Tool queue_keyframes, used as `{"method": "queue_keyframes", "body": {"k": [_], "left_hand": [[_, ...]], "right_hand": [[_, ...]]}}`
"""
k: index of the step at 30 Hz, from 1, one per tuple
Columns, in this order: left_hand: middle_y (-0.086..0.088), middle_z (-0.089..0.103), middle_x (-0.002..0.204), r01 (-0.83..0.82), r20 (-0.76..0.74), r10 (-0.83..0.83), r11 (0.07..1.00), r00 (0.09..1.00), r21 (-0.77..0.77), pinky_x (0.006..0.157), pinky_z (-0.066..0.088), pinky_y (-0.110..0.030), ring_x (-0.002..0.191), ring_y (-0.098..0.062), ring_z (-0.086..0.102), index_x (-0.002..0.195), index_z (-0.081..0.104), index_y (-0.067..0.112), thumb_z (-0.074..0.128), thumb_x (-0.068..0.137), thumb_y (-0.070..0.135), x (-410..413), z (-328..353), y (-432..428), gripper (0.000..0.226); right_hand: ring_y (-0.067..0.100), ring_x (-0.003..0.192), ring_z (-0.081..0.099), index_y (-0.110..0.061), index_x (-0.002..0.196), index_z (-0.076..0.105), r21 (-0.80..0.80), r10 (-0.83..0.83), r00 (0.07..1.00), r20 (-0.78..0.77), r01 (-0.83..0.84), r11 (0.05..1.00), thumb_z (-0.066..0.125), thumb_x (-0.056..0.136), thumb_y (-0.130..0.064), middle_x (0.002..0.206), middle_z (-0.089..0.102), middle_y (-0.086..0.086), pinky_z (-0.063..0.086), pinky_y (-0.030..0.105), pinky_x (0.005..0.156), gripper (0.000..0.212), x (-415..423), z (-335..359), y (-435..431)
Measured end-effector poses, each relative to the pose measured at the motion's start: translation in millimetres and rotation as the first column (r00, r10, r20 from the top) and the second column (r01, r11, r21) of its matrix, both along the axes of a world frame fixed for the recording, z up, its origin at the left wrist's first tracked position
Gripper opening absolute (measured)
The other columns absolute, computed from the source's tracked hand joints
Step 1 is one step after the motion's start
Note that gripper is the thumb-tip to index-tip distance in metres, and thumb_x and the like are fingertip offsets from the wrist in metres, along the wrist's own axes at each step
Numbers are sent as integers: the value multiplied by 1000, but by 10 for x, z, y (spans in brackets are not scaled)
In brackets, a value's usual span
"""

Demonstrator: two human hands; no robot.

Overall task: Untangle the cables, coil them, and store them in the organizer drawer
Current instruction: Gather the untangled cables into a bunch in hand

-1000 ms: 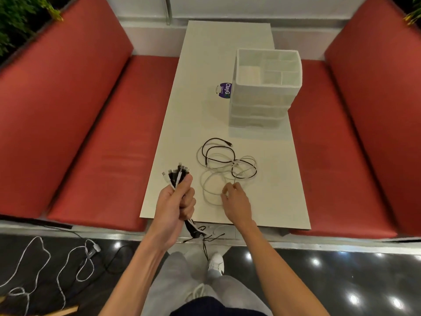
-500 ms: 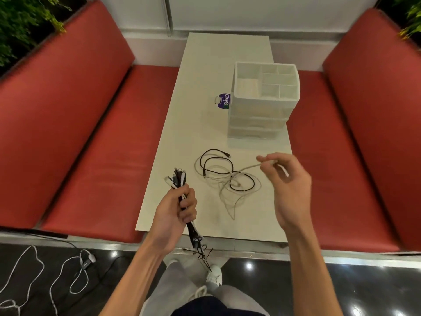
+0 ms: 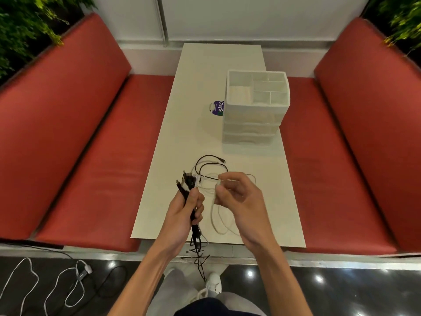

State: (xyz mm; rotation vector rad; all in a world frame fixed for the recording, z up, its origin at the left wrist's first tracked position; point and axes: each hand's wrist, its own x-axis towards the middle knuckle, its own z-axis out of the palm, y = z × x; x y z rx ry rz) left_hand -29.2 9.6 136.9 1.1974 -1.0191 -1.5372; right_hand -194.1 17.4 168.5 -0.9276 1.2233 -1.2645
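1. The left hand (image 3: 182,215) is raised over the near edge of the desk (image 3: 205,76), its fingers (image 3: 200,201) clamped round a bundle of cables (image 3: 187,182).
2. The bundle's plug ends fan out above the fist. Its black and white tails hang below the hand, past the desk edge.
3. The right hand (image 3: 241,201) is just beside the left, thumb and forefinger pinched together on a white cable (image 3: 213,213), the other fingers loosely curled.
4. That white cable drops from the pinch into loops lying on the desk near its front edge.
5. A black cable (image 3: 210,156) lies looped on the desk beyond the hands, tangled with white strands.
6. The white organizer (image 3: 255,124) stands farther back on the right of the desk, its drawers closed.
7. A purple tag (image 3: 218,107) lies just left of it.
8. More cables (image 3: 29,270) lie on the floor at lower left.
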Motion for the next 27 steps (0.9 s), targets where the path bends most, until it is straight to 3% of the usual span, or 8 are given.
{"method": "queue_keyframes", "body": {"k": [8, 10, 12, 15, 18, 22, 25, 27], "left_hand": [[4, 73, 132, 51, 105, -48, 998, 993, -26, 104, 52, -35, 126, -13, 67, 142, 59, 26, 44, 110, 44, -79, -34, 72, 41], [2, 74, 102, 62, 92, -59, 998, 994, -29, 91, 54, -32, 96, -14, 70, 131, 63, 25, 44, 110, 47, -84, -25, 80, 36], [-1, 43, 75, 54, 51, -52, 998, 997, -31, 73, 44, -35, 68, -18, 40, 110, 63, 24, 49, 109, 50, -79, -19, 80, 30], [5, 25, 74, -11, -16, 11, 1000, 1000, 8, 61, 35, -27, 66, -14, 24, 123, 59, 13, 58, 105, 48, -62, 35, 20, 39], [7, 23, 71, -45, -68, 45, 999, 997, -6, 58, 30, -25, 64, -14, 21, 125, 60, 12, 55, 104, 38, 1, 84, -42, 34], [3, 21, 69, -62, -87, 60, 998, 994, -19, 57, 27, -27, 64, -17, 19, 103, 59, 7, 53, 105, 35, 98, 123, -50, 29], [4, 22, 68, -67, -100, 65, 998, 993, -20, 57, 27, -28, 63, -17, 19, 98, 57, 8, 53, 105, 35, 124, 162, -60, 27], [6, 23, 67, -79, -107, 76, 997, 991, -21, 57, 28, -27, 62, -16, 20, 97, 56, 8, 53, 106, 34, 149, 193, -68, 27]], "right_hand": [[14, 94, 71, -34, 107, 69, -74, 24, 922, -386, -57, 996, 80, 96, -24, 106, 76, -16, 59, 35, 82, 18, 110, -11, 26], [12, 98, 67, -36, 104, 68, -94, 6, 886, -463, -56, 994, 81, 96, -29, 107, 75, -20, 52, 30, 81, 17, 96, -23, 18], [13, 95, 67, -34, 104, 69, -110, 30, 911, -411, -83, 990, 79, 98, -27, 109, 75, -17, 54, 31, 83, 13, 47, -39, -19], [17, 91, 71, -27, 108, 70, -92, -41, 966, -255, 18, 996, 68, 107, -27, 109, 77, -9, 57, 38, 84, 3, -128, -134, -109], [12, 89, 72, -29, 105, 71, -63, -182, 918, -352, 171, 983, 66, 107, -26, 104, 79, -13, 56, 30, 79, 6, -412, -387, -199], [7, 97, 69, -45, 112, 66, 47, 94, 694, -713, -87, 995, 69, 96, -8, 116, 71, -15, 56, 31, 84, 41, -703, -972, -262], [25, 131, 52, -62, 142, 47, 431, 546, 334, -769, -361, 827, 74, 86, -14, 153, 41, -2, 53, 47, 106, 79, -634, -1429, -183], [28, 139, 43, -54, 148, 47, 497, 577, 152, -803, -364, 788, 78, 86, -25, 160, 31, -4, 51, 47, 108, 75, -528, -1753, -64]]}}
